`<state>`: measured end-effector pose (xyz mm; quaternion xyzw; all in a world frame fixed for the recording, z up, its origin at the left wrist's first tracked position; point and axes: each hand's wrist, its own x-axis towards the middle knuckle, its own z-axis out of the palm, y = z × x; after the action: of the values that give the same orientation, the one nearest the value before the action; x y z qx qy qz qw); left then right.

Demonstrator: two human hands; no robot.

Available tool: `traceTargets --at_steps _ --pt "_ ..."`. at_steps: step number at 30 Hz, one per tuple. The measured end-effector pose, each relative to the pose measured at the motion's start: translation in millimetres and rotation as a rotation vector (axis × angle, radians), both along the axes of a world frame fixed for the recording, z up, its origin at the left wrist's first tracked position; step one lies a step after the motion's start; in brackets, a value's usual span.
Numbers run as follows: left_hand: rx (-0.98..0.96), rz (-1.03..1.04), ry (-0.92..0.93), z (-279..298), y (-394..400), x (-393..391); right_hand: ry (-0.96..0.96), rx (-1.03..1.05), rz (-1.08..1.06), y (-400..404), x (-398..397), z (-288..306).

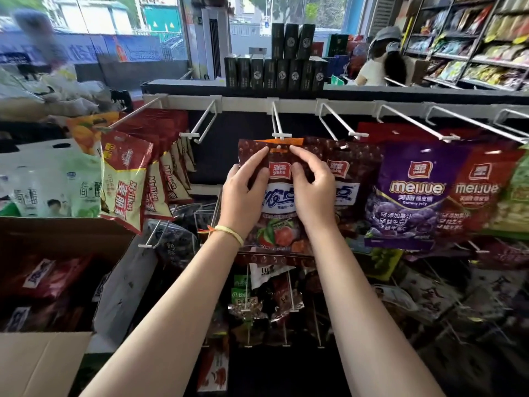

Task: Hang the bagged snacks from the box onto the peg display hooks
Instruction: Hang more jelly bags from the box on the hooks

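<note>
A dark brown snack bag (279,224) with an orange top strip is held up at the tip of the middle white peg hook (279,124). My left hand (246,190) grips its left side, fingers over the front, thumb behind. My right hand (310,187) grips the right side the same way. Both index fingertips lie just under the bag's hang hole, which is level with the hook's white end tag. An open cardboard box (57,233) at lower left holds more dark red bags (48,279).
Red and cream bags (128,181) hang on the left hook. Another brown bag (343,173) and purple and red gummy bags (415,196) hang to the right. An empty hook (204,121) lies between. Lower pegs carry small packets. A person stands at far shelves, back right.
</note>
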<state>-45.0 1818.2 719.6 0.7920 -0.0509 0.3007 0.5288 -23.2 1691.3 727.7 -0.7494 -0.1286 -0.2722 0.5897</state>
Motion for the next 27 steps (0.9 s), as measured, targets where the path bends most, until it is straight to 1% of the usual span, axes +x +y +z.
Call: traceTargets --at_steps 2,4,5,7,8,9,11,13,15,17,21,24,27 --pt "0.015 -0.006 0.021 -5.4 2.1 2.0 0.006 0.009 -0.024 2.2 -1.5 -3.8" --pt "0.039 -0.006 0.039 -13.1 7.6 -1.8 -0.001 0.067 -0.118 6.7 -5.6 -9.7" --pt "0.062 0.003 0.036 -17.7 11.4 -6.4 -0.034 0.099 -0.198 9.1 -9.2 -13.4" --pt "0.092 0.013 0.001 -28.9 23.8 -17.6 -0.147 0.095 -0.367 16.9 -20.0 -20.9" --pt "0.092 0.023 -0.019 -35.0 33.2 -24.2 -0.192 0.083 -0.403 23.2 -26.2 -25.6" --pt "0.087 0.034 -0.025 -40.1 44.0 -31.1 -0.211 0.078 -0.388 31.7 -33.5 -28.6" --pt "0.041 0.046 0.020 -49.6 69.9 -44.2 -0.143 0.104 -0.227 57.0 -49.4 -31.8" --pt "-0.020 0.062 0.096 -58.5 100.6 -58.8 0.031 0.121 -0.009 91.6 -61.9 -35.5" --pt "-0.024 0.130 0.119 -69.1 137.1 -74.3 0.183 0.041 0.177 131.6 -70.3 -43.4" --pt "-0.039 0.216 0.139 -80.4 179.3 -91.9 0.281 -0.066 0.321 174.6 -78.9 -52.8" --pt "-0.084 0.407 0.289 -121.1 280.0 -128.1 0.414 -0.101 0.541 268.0 -99.9 -76.8" --pt "0.015 0.552 0.498 -161.2 355.8 -150.4 0.536 -0.142 0.655 339.2 -111.0 -102.8" --pt "0.166 0.625 0.655 -199.4 422.5 -157.3 0.709 -0.186 0.680 407.2 -109.1 -140.9"
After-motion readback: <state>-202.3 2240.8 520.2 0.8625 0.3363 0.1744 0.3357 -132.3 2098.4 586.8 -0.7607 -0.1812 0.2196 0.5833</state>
